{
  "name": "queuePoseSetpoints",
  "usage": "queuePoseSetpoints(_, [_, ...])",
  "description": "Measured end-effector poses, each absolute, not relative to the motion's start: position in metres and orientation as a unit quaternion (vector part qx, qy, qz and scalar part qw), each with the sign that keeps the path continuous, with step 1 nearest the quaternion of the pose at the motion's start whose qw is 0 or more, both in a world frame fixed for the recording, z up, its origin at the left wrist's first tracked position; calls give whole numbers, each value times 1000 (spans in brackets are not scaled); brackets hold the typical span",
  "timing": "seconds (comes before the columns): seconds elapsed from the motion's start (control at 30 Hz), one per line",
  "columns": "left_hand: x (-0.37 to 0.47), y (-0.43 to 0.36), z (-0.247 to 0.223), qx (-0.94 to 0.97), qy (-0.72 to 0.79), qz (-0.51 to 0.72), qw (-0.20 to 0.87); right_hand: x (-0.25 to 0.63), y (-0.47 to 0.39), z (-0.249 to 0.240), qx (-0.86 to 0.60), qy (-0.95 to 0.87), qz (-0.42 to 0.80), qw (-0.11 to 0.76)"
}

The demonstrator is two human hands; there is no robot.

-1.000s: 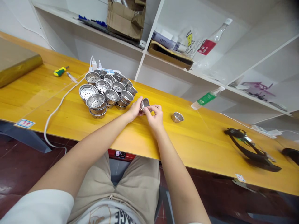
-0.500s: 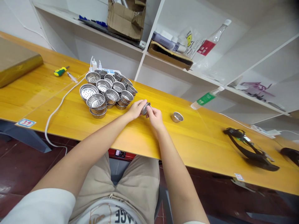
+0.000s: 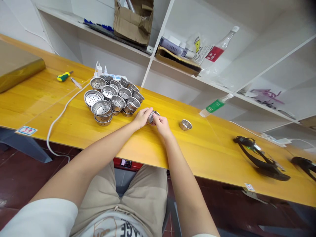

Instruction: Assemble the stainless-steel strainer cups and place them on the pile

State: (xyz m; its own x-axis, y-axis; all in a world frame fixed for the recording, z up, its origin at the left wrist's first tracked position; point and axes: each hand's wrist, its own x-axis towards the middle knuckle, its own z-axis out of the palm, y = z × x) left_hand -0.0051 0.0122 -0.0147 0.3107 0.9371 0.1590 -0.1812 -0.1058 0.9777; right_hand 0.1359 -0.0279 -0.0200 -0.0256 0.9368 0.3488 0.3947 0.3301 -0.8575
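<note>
Here a small round perforated steel strainer cup (image 3: pixel 151 116) sits pinched between the left hand (image 3: pixel 142 117) and right hand (image 3: pixel 161 122), fingers closed around it just above the glossy yellow wooden desk (image 3: pixel 74 121). Similar cups (image 3: pixel 113 97) cluster left; one lone cup (image 3: pixel 185 124) stands right.

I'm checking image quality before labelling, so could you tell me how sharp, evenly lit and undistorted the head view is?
Head view: bright, even light; soft glare on the yellow table; straight shelf edges bow from wide-angle distortion; the small strainer between left hand and right hand is too small to show detail.
</note>
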Motion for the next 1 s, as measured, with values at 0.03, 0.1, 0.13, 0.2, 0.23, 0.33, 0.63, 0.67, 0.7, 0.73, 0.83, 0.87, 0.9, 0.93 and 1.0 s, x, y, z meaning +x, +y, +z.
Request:
queuePoseSetpoints(0.03, [-5, 11, -13, 561, 338, 482, 582, 136, -28, -20, -504, -657, 285, 483])
queuePoseSetpoints(0.1, [-6, 10, -10, 550, 347, 480, 589, 135, -27, -20, -500, -652, 293, 488])
queuePoseSetpoints(0.13, [-7, 9, -9, 544, 351, 478, 593, 134, -27, -19, -495, -645, 303, 496])
queuePoseSetpoints(0.2, [-7, 7, -6, 534, 360, 474, 601, 132, -27, -16, -470, -617, 343, 530])
queuePoseSetpoints(0.23, [-7, 7, -5, 528, 365, 472, 604, 131, -28, -14, -450, -596, 372, 552])
queuePoseSetpoints(0.33, [-6, 8, -4, 508, 380, 470, 614, 128, -29, -7, -401, -531, 449, 596])
queuePoseSetpoints(0.63, [-4, 18, -12, 510, 367, 479, 614, 137, -28, 1, -473, -431, 379, 668])
queuePoseSetpoints(0.67, [-4, 19, -13, 511, 373, 474, 612, 139, -27, 0, -497, -430, 343, 671])
queuePoseSetpoints(0.7, [-5, 20, -13, 511, 380, 470, 611, 142, -27, -1, -522, -432, 304, 670])
queuePoseSetpoints(0.73, [-5, 20, -14, 510, 388, 465, 610, 145, -27, -2, -549, -438, 261, 662])
queuePoseSetpoints(0.83, [-4, 21, -14, 498, 398, 460, 618, 154, -30, -2, -648, -470, 107, 589])
queuePoseSetpoints(0.87, [-4, 22, -14, 492, 395, 462, 623, 157, -32, -1, -685, -479, 55, 547])
queuePoseSetpoints(0.9, [-4, 21, -13, 485, 390, 465, 630, 160, -34, -1, -720, -484, 10, 498])
queuePoseSetpoints(0.93, [-4, 21, -12, 477, 384, 469, 636, 163, -36, 0, -751, -487, -22, 444])
queuePoseSetpoints(1.0, [-5, 20, -10, 465, 377, 471, 648, 168, -39, 0, -805, -488, -45, 335])
